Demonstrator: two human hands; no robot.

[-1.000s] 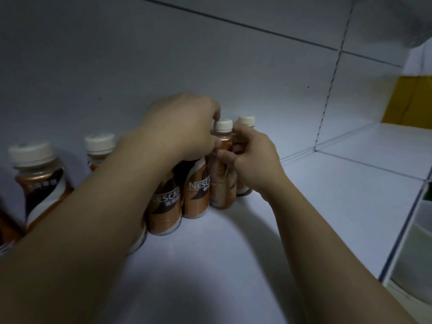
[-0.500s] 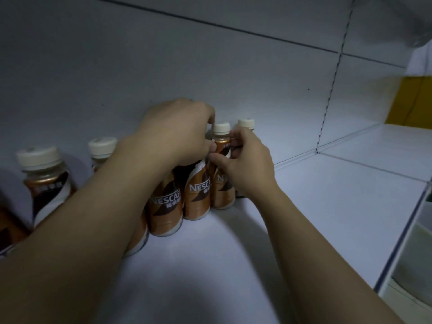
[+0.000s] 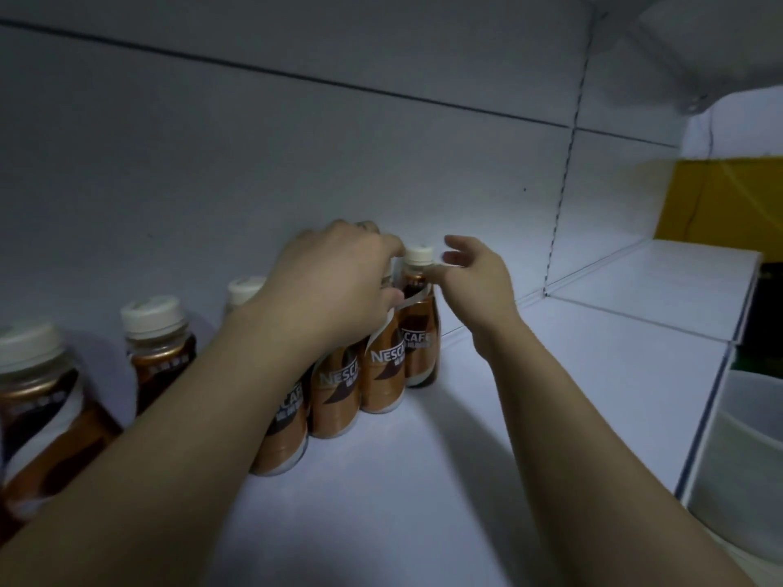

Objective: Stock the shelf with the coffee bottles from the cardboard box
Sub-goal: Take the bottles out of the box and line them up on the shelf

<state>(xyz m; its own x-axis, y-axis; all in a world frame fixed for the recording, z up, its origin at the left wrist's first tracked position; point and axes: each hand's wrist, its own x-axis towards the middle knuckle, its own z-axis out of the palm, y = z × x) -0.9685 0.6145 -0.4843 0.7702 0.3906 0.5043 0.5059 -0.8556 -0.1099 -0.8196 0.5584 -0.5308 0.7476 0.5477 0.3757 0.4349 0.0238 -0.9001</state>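
Observation:
Several brown Nescafé coffee bottles with cream caps stand in a row on the white shelf [image 3: 423, 493], running from the near left to the back wall. My left hand [image 3: 339, 286] is curled over the tops of the bottles in the middle of the row, its fingers closed around the neck of one coffee bottle [image 3: 383, 374]. The rightmost bottle [image 3: 419, 345] stands upright beside it. My right hand [image 3: 470, 281] is just right of that bottle with its fingers spread, only the thumb near its neck. The cardboard box is out of view.
More bottles stand at the near left [image 3: 38, 417] and behind my left forearm [image 3: 159, 345]. A slotted upright [image 3: 563, 197] divides the back wall. A further shelf section [image 3: 652, 290] lies to the right, with a yellow panel [image 3: 720, 201] beyond and a white bin [image 3: 745, 459] below the edge.
My right hand has let go of the rightmost bottle and spread its fingers. That bottle now stands tight against the row. My left hand has stayed on the bottle tops.

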